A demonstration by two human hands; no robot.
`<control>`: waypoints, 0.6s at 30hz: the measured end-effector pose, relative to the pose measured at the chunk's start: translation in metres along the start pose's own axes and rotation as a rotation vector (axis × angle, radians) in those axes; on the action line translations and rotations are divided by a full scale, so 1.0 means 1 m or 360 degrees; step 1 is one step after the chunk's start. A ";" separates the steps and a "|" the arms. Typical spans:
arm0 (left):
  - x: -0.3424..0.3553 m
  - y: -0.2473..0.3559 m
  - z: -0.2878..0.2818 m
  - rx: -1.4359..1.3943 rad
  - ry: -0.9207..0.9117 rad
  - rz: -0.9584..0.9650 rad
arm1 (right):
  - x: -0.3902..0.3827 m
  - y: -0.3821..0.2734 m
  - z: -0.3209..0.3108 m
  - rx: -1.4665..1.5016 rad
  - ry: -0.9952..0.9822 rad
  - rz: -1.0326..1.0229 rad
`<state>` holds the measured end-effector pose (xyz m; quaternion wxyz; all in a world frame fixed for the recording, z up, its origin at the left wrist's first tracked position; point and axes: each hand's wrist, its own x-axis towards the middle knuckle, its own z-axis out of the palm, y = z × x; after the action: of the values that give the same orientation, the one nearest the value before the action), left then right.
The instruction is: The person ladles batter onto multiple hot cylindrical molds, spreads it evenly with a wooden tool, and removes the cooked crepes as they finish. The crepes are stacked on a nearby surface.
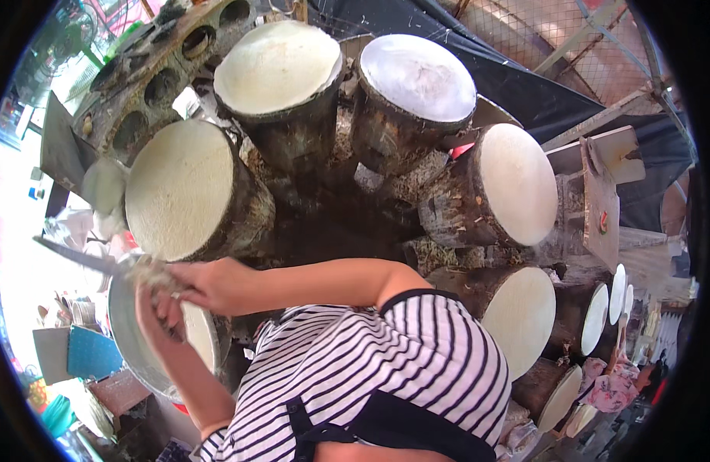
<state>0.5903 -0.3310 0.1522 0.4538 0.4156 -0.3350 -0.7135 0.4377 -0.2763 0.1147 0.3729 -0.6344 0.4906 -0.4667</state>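
Left hand: the left hand [164,308] sits low at the left, over the near rim of a metal basin [127,339]. Its fingers are curled around a pale, ragged wad of stuff; how tight the hold is cannot be told, since the right hand covers part of it.
Right hand: the right hand [216,283] reaches across the striped shirt [386,369] to the same spot, fingers bent and pinched on the wad and on the handle end of a long knife [77,258], whose blade points out to the left.
Step in hand: judged from the pose, both hands are working the blade, wiping or scraping residue off it over the basin (the wad itself is blurred).
Next move: it would call for a firm hold on the handle and the left fingers kept clear of the edge.
Near drum: just beyond the hands a round-topped drum [187,189] carries a pale thin sheet over its whole face.
Far drums: more drums ring the dark middle, one at the top [278,65], one whiter [418,77], one to the right [516,183], each with its own sheet.
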 end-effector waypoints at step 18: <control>0.013 -0.018 -0.170 -0.1575 0.0471 0.0095 | -0.183 0.549 -0.258 0.1565 0.2469 0.1574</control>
<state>0.7329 -0.3539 0.0601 0.6588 0.2378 0.0987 -0.7069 0.0245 -0.2349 -0.3642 0.3220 0.3332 0.5564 -0.6898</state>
